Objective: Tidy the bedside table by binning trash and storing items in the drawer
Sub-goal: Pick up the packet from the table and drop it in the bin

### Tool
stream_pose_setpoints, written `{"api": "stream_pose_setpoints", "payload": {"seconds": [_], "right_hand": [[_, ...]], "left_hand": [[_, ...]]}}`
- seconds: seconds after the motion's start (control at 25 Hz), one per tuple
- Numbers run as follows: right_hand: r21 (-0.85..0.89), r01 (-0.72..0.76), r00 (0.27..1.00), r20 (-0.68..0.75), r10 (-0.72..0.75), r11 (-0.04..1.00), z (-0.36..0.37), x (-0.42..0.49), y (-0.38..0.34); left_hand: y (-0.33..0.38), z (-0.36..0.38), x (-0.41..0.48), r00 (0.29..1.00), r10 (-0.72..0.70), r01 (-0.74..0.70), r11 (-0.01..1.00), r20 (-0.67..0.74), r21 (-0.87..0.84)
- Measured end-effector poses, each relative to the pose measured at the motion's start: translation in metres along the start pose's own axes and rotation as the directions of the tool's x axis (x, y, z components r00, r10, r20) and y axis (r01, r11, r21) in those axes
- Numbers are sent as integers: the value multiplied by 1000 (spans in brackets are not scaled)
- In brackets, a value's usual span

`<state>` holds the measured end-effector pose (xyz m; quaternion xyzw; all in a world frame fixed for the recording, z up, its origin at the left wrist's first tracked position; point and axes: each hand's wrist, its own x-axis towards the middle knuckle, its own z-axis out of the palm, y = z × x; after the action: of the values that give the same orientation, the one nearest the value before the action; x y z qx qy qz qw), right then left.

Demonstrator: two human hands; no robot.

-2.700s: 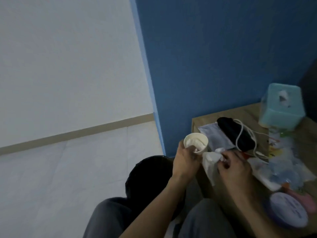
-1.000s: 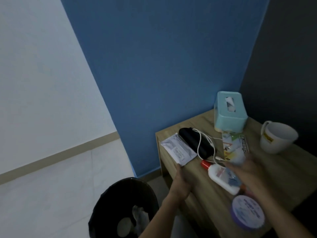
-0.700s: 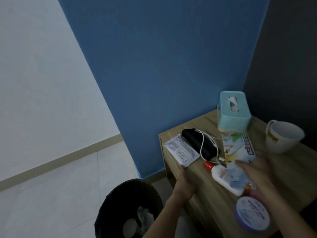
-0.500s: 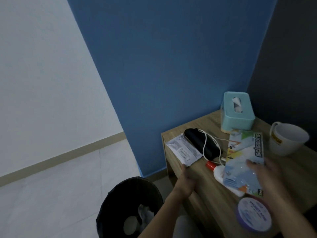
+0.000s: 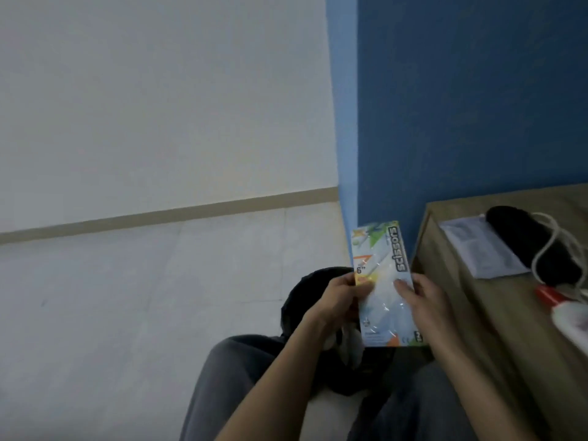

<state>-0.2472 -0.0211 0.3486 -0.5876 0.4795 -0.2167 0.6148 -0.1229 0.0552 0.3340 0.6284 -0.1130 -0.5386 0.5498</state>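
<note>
Bin (image 5: 302, 291) mouth mostly blocked from above: scissors pack (image 5: 385, 281), w/ left hand (image 5: 337, 300) & right hand (image 5: 423, 300) gripping its side edges, sits over it; legs (image 5: 229, 377) close in on both sides. Floor (image 5: 143, 297) to the left is open room. Right: bench (image 5: 496, 329) edge just beside right hand, blue wall (image 5: 461, 106) closes the back. Bench top taken by white packet (image 5: 480, 249), black case (image 5: 531, 243) just beside it, white cable (image 5: 553, 246) looped over case, red-cap bottle (image 5: 569, 316) nearer. Bare wood strip along bench's near edge.
</note>
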Motion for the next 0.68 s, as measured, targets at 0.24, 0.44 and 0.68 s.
{"api": "stream_pose_setpoints", "payload": {"seconds": [0.24, 0.44, 0.68], "right_hand": [[98, -651, 759, 94, 644, 753, 75, -4, 82], [65, -792, 609, 137, 781, 607, 96, -21, 119], [423, -770, 577, 139, 805, 478, 105, -3, 125]], "left_hand": [[-57, -93, -10, 925, -133, 118, 991, -356, -62], [-95, -108, 7, 865, -336, 300, 942, -372, -152], [-111, -109, 21, 864, -240, 244, 968, -443, -49]]}}
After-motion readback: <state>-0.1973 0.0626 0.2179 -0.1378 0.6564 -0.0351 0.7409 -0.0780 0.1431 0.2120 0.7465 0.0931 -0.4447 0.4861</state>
